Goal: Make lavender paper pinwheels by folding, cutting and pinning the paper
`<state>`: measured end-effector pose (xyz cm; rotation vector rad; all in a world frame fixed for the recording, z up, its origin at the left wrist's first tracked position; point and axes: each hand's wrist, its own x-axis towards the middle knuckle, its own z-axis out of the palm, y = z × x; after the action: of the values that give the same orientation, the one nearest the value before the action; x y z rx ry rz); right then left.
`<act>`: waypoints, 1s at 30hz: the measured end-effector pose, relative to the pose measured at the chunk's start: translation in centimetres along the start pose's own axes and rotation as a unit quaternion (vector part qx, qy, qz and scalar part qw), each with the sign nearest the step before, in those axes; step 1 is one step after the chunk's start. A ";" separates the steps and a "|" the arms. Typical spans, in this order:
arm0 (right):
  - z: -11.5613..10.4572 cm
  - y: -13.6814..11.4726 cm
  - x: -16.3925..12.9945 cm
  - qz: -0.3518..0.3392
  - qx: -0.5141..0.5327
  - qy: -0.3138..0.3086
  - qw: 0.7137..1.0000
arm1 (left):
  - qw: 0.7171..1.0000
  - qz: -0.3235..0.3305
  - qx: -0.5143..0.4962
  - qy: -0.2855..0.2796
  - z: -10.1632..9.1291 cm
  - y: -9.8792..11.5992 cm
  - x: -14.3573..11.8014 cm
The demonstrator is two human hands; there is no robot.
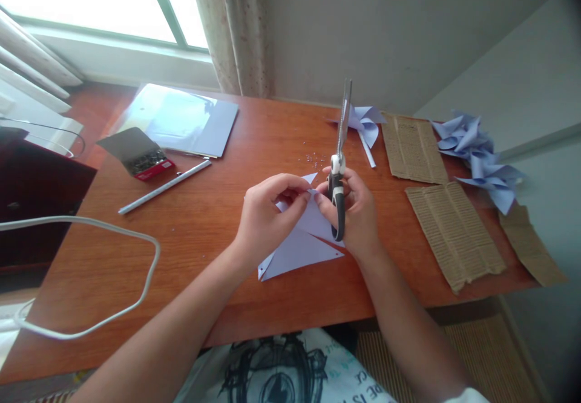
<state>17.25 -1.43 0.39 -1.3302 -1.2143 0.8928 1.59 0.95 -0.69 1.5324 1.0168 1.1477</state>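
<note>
Two hands meet over the paper (302,242): the left hand (265,209) pinches a flap, the right hand (358,212) grips shut scissors (338,167) beside it. The paper looks light, limp and easily creased, best held by a flap's corner.

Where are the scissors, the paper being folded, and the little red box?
scissors (336,200), head view, on the black handle in the right hand.
paper (299,249), head view, on the flat lower flap.
red box (152,164), head view, on the open tray of dark pins.
</note>
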 end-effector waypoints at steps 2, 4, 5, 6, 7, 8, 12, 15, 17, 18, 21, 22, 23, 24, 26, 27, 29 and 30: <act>0.0 0.0 0.1 0.003 0.003 -0.009 1.000 | 1.000 -0.007 -0.009 -0.003 0.0 0.1 0.0; 0.0 0.0 0.1 0.006 0.007 -0.012 1.000 | 1.000 -0.015 -0.027 -0.003 -0.1 0.4 0.1; 0.0 0.0 0.1 0.009 0.011 -0.012 1.000 | 0.999 -0.024 -0.042 -0.002 -0.1 0.5 0.2; 0.0 0.0 0.1 0.014 0.015 -0.014 1.000 | 0.997 -0.037 -0.062 -0.003 -0.1 0.6 0.3; 0.0 0.0 0.1 0.019 0.021 -0.017 0.999 | 0.995 -0.055 -0.086 -0.006 -0.1 0.7 0.3; 0.0 0.0 0.1 0.024 0.026 -0.021 0.999 | 0.991 -0.073 -0.111 -0.010 -0.1 0.9 0.4; 0.0 0.0 0.0 0.029 0.034 -0.033 0.998 | 0.984 -0.109 -0.138 -0.020 -0.2 1.3 0.5; -0.2 0.0 0.1 0.034 0.023 -0.027 0.999 | 0.992 -0.098 -0.084 0.000 -0.6 1.5 0.9; -0.5 0.1 0.3 0.032 0.004 0.000 0.999 | 0.995 -0.071 -0.052 0.051 -1.4 1.4 1.3; -0.7 0.2 0.5 0.025 -0.008 0.021 0.999 | 0.994 -0.054 -0.043 0.085 -1.9 1.3 1.6; -1.7 0.5 1.1 -0.007 -0.035 0.090 0.995 | 0.984 -0.014 -0.038 0.175 -3.6 0.5 2.7; -2.1 0.6 1.3 -0.012 -0.037 0.106 0.994 | 0.981 -0.016 -0.045 0.188 -4.0 0.2 2.9; -2.5 0.7 1.5 -0.012 -0.034 0.117 0.992 | 0.979 -0.028 -0.056 0.195 -4.3 0.0 3.1; -2.8 0.9 1.6 -0.007 -0.030 0.123 0.992 | 0.977 -0.049 -0.073 0.194 -4.5 -0.3 3.3; -3.4 1.3 1.9 0.009 -0.015 0.126 0.992 | 0.973 -0.108 -0.112 0.169 -4.2 -0.5 3.3; -3.5 1.5 1.9 0.013 -0.007 0.126 0.992 | 0.970 -0.140 -0.134 0.148 -3.9 -0.6 3.2; -3.8 2.0 1.9 0.010 0.003 0.123 0.992 | 0.960 -0.194 -0.173 0.105 -2.9 -0.6 2.8; -3.9 2.2 1.9 0.004 0.004 0.121 0.993 | 0.954 -0.213 -0.191 0.090 -2.4 -0.5 2.5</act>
<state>21.75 -0.19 -0.93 -1.3931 -1.0172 0.7182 -0.19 3.94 -0.41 0.8636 1.1032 1.1052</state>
